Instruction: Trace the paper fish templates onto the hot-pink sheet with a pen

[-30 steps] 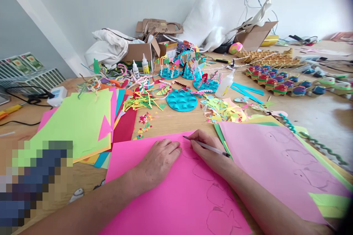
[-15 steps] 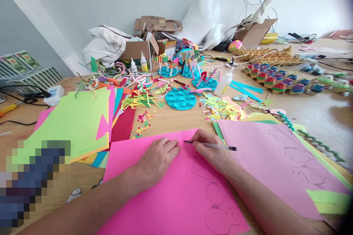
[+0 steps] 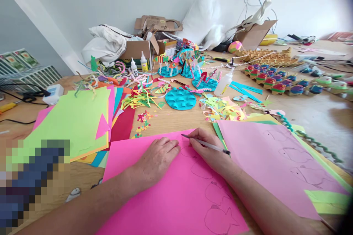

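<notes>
A bright pink sheet of paper lies in front of me, with several fish outlines drawn down its right side. My left hand rests flat on this sheet, fingers stretched out toward the upper right. In my right hand is a slim pen with a clear barrel and dark end, pinched near its tip. That tip touches or hovers just over the sheet near its top edge, beside a faint oval outline. To the right, a paler pink sheet carries more fish drawings.
Stacked coloured paper lies left. Beyond my hands stand a blue scalloped disc, paper scraps, a glue bottle and blue decorated stands. Painted egg-carton pieces sit at the right, cardboard boxes at the back.
The pen tip has shifted slightly left and up along the pink sheet, and the pen's rear end has swung left and down. My left hand stays in place.
</notes>
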Action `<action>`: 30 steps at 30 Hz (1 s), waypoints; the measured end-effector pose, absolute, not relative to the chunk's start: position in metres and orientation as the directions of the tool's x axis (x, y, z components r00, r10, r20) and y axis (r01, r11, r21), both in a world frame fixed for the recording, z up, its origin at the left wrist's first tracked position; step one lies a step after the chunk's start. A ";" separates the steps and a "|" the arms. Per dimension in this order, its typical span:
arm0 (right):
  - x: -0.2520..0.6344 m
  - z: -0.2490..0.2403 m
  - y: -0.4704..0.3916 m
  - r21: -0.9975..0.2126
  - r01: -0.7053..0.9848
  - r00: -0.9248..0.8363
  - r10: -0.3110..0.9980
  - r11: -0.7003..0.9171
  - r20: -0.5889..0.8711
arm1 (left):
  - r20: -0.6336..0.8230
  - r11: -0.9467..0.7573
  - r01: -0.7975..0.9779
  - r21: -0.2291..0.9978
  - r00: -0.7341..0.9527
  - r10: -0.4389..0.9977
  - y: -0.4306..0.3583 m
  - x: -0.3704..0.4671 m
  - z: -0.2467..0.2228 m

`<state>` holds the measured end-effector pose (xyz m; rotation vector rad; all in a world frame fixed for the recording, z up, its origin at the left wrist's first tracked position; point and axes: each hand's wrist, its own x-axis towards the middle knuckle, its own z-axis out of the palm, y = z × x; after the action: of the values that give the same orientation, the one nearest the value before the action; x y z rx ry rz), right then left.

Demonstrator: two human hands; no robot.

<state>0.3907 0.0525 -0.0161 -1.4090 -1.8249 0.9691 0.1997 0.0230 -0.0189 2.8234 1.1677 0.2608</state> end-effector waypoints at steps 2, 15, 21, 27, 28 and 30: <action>0.390 -0.017 0.053 -0.833 0.529 -0.231 0.972 0.159 0.039 | 0.130 -0.709 0.692 0.134 0.697 0.705 0.023 0.200 -0.019; 0.392 -0.018 0.053 -0.808 0.551 -0.238 0.967 0.210 0.089 | 0.139 -0.713 0.690 0.127 0.699 0.702 0.023 0.200 -0.021; 0.394 -0.011 0.052 -0.810 0.545 -0.237 0.966 0.218 0.100 | 0.138 -0.711 0.692 0.126 0.697 0.703 0.023 0.199 -0.021; 0.395 -0.008 0.051 -0.813 0.532 -0.246 0.962 0.236 0.119 | 0.130 -0.708 0.694 0.133 0.696 0.706 0.022 0.199 -0.020; 0.395 -0.008 0.051 -0.820 0.523 -0.244 0.963 0.233 0.117 | 0.132 -0.709 0.693 0.134 0.696 0.705 0.022 0.199 -0.021; 0.395 -0.007 0.050 -0.845 0.490 -0.236 0.966 0.213 0.107 | 0.133 -0.709 0.693 0.134 0.696 0.705 0.022 0.199 -0.021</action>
<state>0.3946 0.0501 -0.0069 -1.3510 -1.8305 0.9202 0.1990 0.0224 -0.0206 2.8252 1.1662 0.2688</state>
